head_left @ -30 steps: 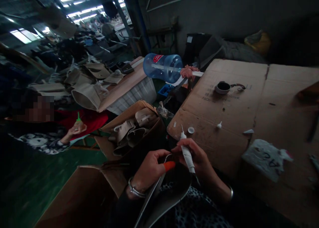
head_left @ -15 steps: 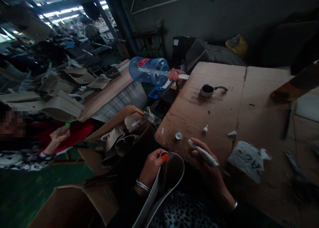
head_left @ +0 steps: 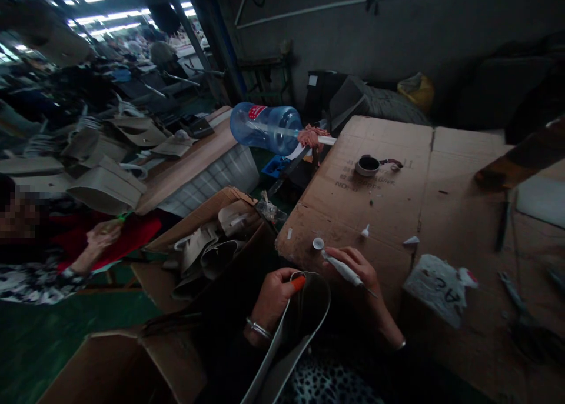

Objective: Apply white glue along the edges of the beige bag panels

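My left hand point(head_left: 274, 295) is closed on the rim of a grey curved shoe piece point(head_left: 304, 321) that hangs over my lap; an orange cover sits on one fingertip. My right hand point(head_left: 357, 271) is closed round a small white glue tube point(head_left: 341, 267), resting on the near edge of the cardboard-covered table point(head_left: 397, 204). The tube's nozzle points left at a small white cap point(head_left: 318, 243) lying on the cardboard just beyond it.
A dark cup point(head_left: 367, 165), small white tips and a crumpled white bag point(head_left: 439, 287) lie on the cardboard. Open cartons point(head_left: 212, 239) of shoe pieces stand at the left, with a blue water bottle point(head_left: 265, 127) behind. Another person point(head_left: 53, 245) sits far left.
My right hand has lowered the glue tube from upright beside my left hand out onto the table edge, nozzle toward the white cap. The left hand has kept its hold on the shoe piece.
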The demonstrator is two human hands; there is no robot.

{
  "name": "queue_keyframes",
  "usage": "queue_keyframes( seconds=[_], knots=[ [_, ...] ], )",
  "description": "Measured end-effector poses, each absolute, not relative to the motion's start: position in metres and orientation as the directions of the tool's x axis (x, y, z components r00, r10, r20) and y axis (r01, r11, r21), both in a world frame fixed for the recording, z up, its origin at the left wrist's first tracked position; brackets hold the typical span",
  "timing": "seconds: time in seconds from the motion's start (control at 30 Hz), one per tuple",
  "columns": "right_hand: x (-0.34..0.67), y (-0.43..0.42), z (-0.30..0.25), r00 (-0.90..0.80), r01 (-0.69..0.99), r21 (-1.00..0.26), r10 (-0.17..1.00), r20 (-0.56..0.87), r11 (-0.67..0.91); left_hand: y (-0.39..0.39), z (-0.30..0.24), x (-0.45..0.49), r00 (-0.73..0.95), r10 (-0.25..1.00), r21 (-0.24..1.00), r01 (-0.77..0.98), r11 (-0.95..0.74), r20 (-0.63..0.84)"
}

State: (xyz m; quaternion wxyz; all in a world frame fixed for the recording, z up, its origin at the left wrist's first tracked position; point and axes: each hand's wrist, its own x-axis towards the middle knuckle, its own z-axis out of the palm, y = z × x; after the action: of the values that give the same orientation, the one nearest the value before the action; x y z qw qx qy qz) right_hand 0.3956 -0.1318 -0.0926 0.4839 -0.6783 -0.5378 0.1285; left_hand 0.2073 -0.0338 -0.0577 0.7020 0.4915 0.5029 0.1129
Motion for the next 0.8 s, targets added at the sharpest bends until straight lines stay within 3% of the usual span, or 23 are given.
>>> queue_keyframes(
  seconds=[0.23, 0.43, 0.6, 0.7, 0.8],
  knots=[
    [0.401, -0.132, -0.1, 0.39, 0.56, -0.828, 0.871, 0.299, 0.034, -0.031, -0.062, 0.205, 0.505, 0.685, 0.849, 0.364, 0.382, -0.525],
    [0.4, -0.129, -0.099, 0.572, 0.261, -0.964, 0.812, 0.116, -0.046, -0.033, -0.057, 0.207, 0.536, 0.664, 0.85, 0.388, 0.356, -0.522],
    [0.403, -0.125, -0.096, 0.554, 0.184, -0.98, 0.831, 0.045, -0.069, -0.034, -0.049, 0.21, 0.521, 0.663, 0.837, 0.428, 0.341, -0.537],
    [0.404, -0.129, -0.095, 0.62, 0.094, -0.992, 0.785, -0.004, -0.08, -0.035, -0.045, 0.211, 0.526, 0.66, 0.835, 0.445, 0.325, -0.537],
    [0.401, -0.136, -0.091, 0.613, -0.136, -0.988, 0.778, -0.136, -0.066, -0.038, -0.041, 0.212, 0.535, 0.663, 0.839, 0.457, 0.295, -0.524]
  ],
)
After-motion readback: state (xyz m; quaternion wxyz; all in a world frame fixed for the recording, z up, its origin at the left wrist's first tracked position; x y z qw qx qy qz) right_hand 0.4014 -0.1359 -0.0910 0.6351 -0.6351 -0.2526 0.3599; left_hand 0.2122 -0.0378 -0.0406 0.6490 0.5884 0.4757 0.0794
